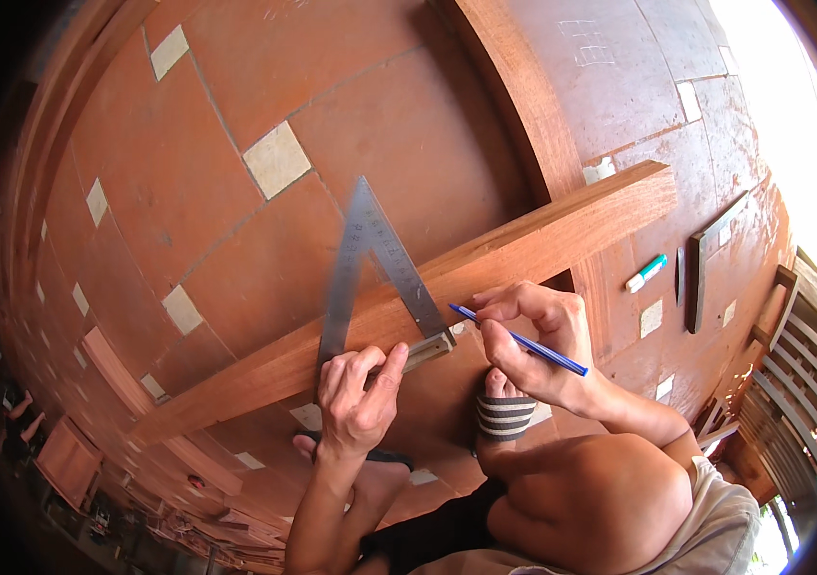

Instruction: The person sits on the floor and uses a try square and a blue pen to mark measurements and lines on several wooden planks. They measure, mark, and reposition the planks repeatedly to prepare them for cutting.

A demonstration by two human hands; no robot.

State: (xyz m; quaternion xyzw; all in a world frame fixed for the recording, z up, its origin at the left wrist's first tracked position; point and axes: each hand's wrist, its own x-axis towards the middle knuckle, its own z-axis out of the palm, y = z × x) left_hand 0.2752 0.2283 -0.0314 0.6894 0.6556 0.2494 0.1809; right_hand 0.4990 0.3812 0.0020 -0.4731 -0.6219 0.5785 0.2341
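A reddish-brown wooden beam (533,244) runs slantwise in front of me, from lower left to upper right. Across its top lies a triangular metal square (397,268) with graduated blades, its point reaching past the far edge. My left hand (358,398) grips the square's stock (427,355) at the beam's near edge, fingers bent over it. A blue pen (557,356) is pinched in my right hand (547,335). Its tip is beside the square's right blade, at the beam's near side. Whether the tip touches the wood I cannot tell.
Two more beams cross under it, one at the upper right (514,86) and one at the left (121,374). On the tiled floor (217,125) to the right lie a green-and-white marker (646,273) and a dark L-shaped tool (699,278). A slatted bench (811,383) stands at far right.
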